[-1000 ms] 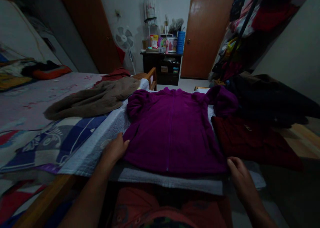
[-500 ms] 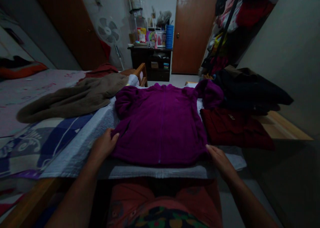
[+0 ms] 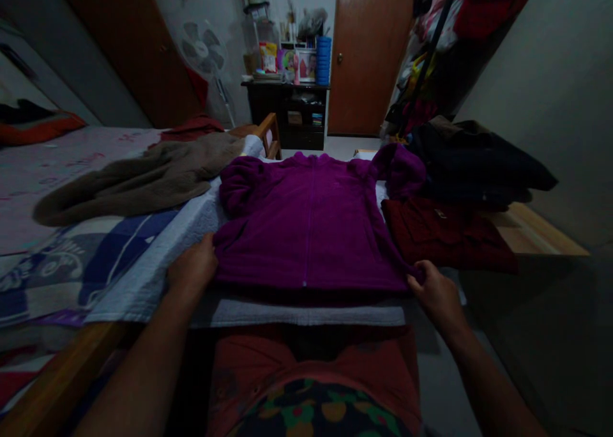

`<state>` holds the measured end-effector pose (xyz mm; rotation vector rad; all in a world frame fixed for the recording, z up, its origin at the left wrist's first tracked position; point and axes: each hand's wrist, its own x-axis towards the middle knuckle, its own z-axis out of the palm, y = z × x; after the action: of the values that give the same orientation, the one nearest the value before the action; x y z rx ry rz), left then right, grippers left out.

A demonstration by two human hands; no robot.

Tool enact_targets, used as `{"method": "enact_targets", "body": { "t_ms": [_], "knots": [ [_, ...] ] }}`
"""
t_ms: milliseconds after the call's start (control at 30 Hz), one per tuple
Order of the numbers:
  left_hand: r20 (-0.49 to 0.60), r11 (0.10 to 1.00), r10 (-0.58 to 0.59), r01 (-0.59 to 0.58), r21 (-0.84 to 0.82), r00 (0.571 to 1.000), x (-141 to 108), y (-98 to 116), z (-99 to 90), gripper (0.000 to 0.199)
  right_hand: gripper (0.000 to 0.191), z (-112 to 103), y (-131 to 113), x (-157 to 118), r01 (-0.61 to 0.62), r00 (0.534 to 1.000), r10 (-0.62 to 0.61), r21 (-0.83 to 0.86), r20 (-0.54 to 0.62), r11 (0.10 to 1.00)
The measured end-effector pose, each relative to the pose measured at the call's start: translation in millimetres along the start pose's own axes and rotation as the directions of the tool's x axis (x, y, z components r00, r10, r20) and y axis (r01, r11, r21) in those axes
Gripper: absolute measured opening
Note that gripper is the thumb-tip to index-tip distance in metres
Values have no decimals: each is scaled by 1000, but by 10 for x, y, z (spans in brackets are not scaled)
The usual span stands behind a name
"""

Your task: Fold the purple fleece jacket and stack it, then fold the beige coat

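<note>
A purple zipped jacket lies spread front side up on a light blue cloth, its collar away from me and its hem toward me. The left-hand sleeve is bunched beside the body, and the other sleeve bends outward near dark folded clothes. My left hand grips the jacket's lower left edge, its fingertips partly hidden by the fabric. At the lower right corner my right hand pinches the hem between thumb and fingers and pulls it outward.
Folded dark red clothing and a dark clothes pile sit at the right on a wooden surface. A grey-brown fuzzy garment lies on the bed at the left. Behind stand a fan and a dark cabinet.
My right hand has moved outward and slightly up, stretching the hem corner into a point. My left hand has shifted slightly up and left at the opposite edge. The view has tilted slightly.
</note>
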<state>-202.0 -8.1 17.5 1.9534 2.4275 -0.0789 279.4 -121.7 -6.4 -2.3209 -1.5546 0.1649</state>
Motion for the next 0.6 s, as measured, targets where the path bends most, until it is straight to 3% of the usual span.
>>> {"method": "enact_targets", "body": {
  "t_ms": [100,200,267,367,467,600],
  "knots": [
    [20,999,-34,33,18,999,-7,1,21,45,31,31,6,-46,23,998,-24,9,55,1000],
    [83,999,-46,43,29,995,13,-56,70,48,41,30,22,-49,24,977,-73,237,198,971],
    [115,1000,-25,25,5,993,36,-114,108,52,47,-1,41,-41,-23,969,-77,396,237,918],
    [127,999,20,-15,-40,992,73,-197,168,57,47,-47,57,-31,-138,973,16,532,228,835],
    [117,999,22,-18,-35,993,93,-232,213,59,43,-59,39,-27,-270,947,109,566,301,779],
    [122,999,43,-39,-38,992,85,-212,209,55,54,-40,-11,-23,-302,909,69,537,411,787]
  ]
}}
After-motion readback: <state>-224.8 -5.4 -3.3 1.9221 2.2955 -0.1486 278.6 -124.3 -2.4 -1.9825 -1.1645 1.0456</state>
